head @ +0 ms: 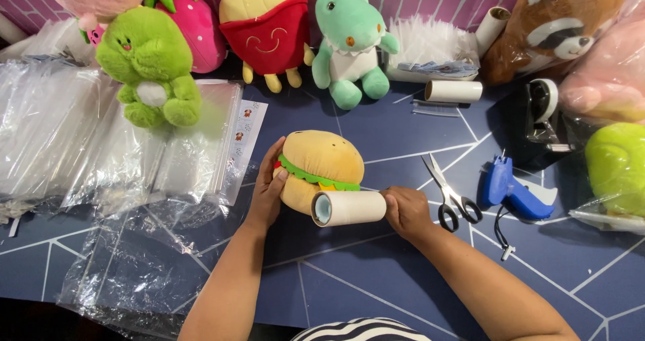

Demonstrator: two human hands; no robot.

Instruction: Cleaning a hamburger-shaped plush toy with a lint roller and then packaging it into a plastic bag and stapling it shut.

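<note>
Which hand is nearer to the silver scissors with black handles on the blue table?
Right. The right hand, gripping the white lint roller, sits just left of the scissors. The left hand is farther away, on the far side of the burger plush toy it holds.

Both hands [269,186] [405,210] forward, fingers curled in grips
</note>
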